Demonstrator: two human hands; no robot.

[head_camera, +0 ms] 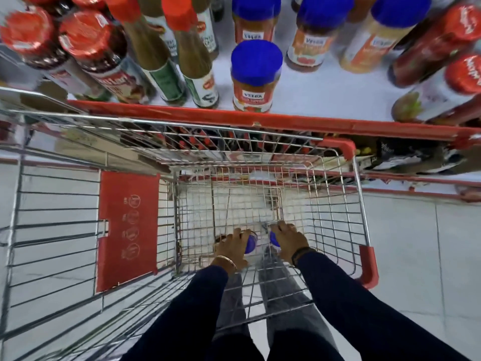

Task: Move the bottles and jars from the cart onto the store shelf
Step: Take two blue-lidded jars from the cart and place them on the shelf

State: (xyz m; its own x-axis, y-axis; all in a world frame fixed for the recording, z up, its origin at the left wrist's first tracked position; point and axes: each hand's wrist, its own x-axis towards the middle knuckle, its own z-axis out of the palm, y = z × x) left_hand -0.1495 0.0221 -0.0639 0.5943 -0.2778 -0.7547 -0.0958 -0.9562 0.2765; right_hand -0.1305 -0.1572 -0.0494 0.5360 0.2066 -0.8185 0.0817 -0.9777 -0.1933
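Note:
Both my hands reach down to the floor of the wire cart (361, 204). My left hand (231, 244) is closed over a blue-lidded jar (251, 243), of which only part of the lid shows. Beside it, my right hand (289, 241) is closed over a second blue-lidded jar (273, 238). Above the cart is the white store shelf (325, 92) with a red front edge. One blue-lidded jar (253, 76) with an orange label stands alone near that edge, and three more (316, 32) stand behind it.
Green-labelled bottles with orange caps (187, 53) and dark sauce bottles with red lids (99, 53) fill the shelf's left. Red-lidded bottles (437, 45) crowd its right. The cart's red child-seat flap (127, 230) lies to the left. Lower shelves with goods show behind the cart.

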